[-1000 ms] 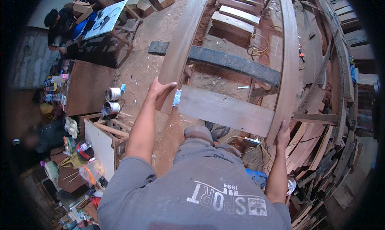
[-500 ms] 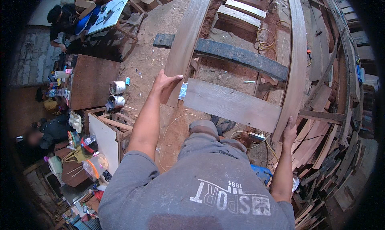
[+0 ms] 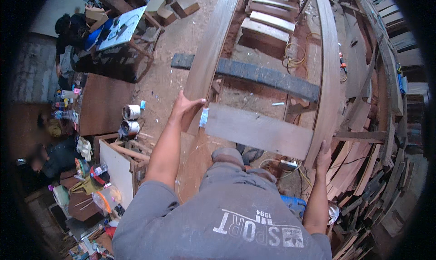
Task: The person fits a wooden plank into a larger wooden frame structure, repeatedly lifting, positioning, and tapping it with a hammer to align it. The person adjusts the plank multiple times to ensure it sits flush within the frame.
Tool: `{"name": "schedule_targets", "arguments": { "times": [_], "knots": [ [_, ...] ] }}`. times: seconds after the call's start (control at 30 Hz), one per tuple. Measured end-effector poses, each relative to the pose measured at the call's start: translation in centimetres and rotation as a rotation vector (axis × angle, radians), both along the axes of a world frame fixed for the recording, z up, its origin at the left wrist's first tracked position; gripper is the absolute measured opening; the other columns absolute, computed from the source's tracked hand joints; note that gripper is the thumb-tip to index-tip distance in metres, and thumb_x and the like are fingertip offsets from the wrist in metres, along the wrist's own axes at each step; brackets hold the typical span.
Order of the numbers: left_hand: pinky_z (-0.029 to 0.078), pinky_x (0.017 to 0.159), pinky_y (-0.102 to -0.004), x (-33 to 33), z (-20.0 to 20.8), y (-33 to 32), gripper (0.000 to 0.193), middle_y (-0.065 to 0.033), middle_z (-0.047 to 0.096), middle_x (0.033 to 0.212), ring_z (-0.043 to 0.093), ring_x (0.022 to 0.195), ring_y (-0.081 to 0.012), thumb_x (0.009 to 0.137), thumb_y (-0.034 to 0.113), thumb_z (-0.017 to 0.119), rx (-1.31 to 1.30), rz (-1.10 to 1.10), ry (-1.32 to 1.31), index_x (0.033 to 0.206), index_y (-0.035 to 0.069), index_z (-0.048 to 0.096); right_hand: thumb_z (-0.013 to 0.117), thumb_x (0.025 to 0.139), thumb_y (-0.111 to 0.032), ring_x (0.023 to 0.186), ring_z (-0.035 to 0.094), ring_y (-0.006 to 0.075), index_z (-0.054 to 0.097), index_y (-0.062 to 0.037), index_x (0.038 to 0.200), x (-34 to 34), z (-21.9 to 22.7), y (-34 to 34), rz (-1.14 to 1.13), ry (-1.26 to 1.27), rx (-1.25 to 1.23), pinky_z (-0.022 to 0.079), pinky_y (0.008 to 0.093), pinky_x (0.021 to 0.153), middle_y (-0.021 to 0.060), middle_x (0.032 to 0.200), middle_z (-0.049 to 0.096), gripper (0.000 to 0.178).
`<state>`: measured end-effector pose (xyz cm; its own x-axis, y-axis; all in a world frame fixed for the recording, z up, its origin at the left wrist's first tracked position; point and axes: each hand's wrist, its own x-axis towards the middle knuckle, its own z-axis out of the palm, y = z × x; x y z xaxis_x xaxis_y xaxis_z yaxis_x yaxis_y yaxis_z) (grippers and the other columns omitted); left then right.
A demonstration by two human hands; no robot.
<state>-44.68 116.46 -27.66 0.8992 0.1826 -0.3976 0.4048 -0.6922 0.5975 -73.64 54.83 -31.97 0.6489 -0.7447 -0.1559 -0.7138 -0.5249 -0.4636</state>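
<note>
I look down on a wooden frame: two long curved planks, the left one (image 3: 209, 51) and the right one (image 3: 328, 69), joined by a flat cross plank (image 3: 259, 130) and a dark cross beam (image 3: 268, 76) farther off. My left hand (image 3: 185, 106) rests on the near end of the left curved plank, fingers wrapped over its edge, next to a small blue-and-white object (image 3: 204, 117). My right hand (image 3: 323, 154) grips the near end of the right curved plank from below. My grey shirt (image 3: 218, 219) fills the lower middle.
Two metal cans (image 3: 131, 119) stand on the sawdust floor to the left, beside a brown table (image 3: 102, 103). A person in dark clothes (image 3: 68, 33) bends at a cluttered workbench (image 3: 120, 28). Stacked planks (image 3: 377, 169) line the right. A yellow cable (image 3: 295, 51) lies under the frame.
The view has shifted and come closer to the frame. Both hands stay on the ends of the curved planks. The person at the workbench stays bent over it.
</note>
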Motion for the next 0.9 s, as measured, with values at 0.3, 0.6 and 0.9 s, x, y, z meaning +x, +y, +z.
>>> {"name": "schedule_targets", "arguments": {
  "times": [0.3, 0.6, 0.9],
  "knots": [
    [0.055, 0.105, -0.045, 0.8, -0.7, -0.8, 0.113, -0.0274, 0.068, 0.131, 0.068, 0.123, -0.0357, 0.056, 0.055, 0.102, 0.093, 0.008, -0.051, 0.136, -0.007, 0.052, 0.054, 0.104, -0.063, 0.122, 0.066, 0.0461, 0.067, 0.0051, 0.131, 2.3, 5.2, 2.9, -0.04, -0.055, 0.044, 0.05, 0.0495, 0.102, 0.0301, 0.124, 0.071, 0.075],
    [0.052, 0.109, -0.0468, 1.4, -1.8, 0.0, 0.123, -0.0323, 0.064, 0.136, 0.064, 0.129, -0.0421, 0.053, 0.057, 0.102, 0.075, 0.005, -0.028, 0.142, -0.007, 0.047, 0.054, 0.102, -0.068, 0.123, 0.066, 0.0474, 0.065, 0.0079, 0.133, 2.1, 5.2, 2.8, -0.087, 0.066, 0.064, 0.05, 0.0492, 0.104, 0.0331, 0.125, 0.07, 0.083],
    [0.057, 0.1, -0.0405, -0.3, -1.2, -1.0, 0.098, -0.0216, 0.07, 0.13, 0.071, 0.115, -0.0284, 0.07, 0.044, 0.1, -0.084, -0.037, -0.06, 0.14, -0.004, 0.052, 0.052, 0.1, -0.072, 0.127, 0.062, 0.0492, 0.067, 0.0064, 0.132, 0.6, 2.7, 1.2, -0.083, 0.07, 0.041, 0.049, 0.049, 0.106, 0.0364, 0.128, 0.066, 0.086]
  ]
}}
